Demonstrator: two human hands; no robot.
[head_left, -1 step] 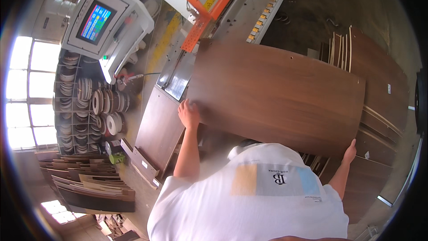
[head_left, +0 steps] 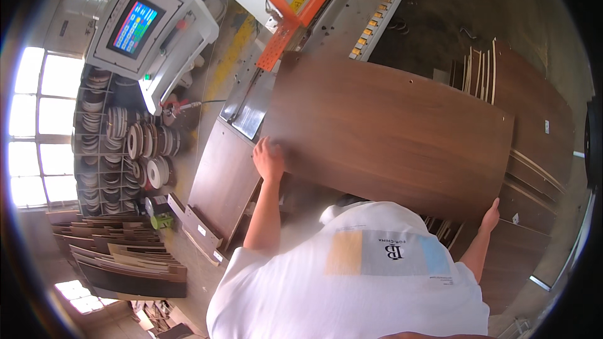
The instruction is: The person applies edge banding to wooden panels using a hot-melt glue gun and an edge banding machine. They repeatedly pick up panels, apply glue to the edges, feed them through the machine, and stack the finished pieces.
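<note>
A large dark brown wood-grain panel (head_left: 389, 132) lies tilted in front of me, its far end over the bed of a grey machine (head_left: 352, 0). My left hand (head_left: 270, 160) presses on the panel's near left corner, fingers on its top face. At the near right corner, my right hand (head_left: 490, 216) grips the edge from below. My white shirt (head_left: 352, 276) hides the middle of the panel's near edge.
An orange guard (head_left: 295, 19) and a control screen (head_left: 135, 25) stand at the back left. A rack of edge-band rolls (head_left: 125, 144) fills the left. More brown panels (head_left: 534, 125) are stacked at the right, loose boards (head_left: 125, 257) lower left, a brown side table (head_left: 223, 182) beside my left arm.
</note>
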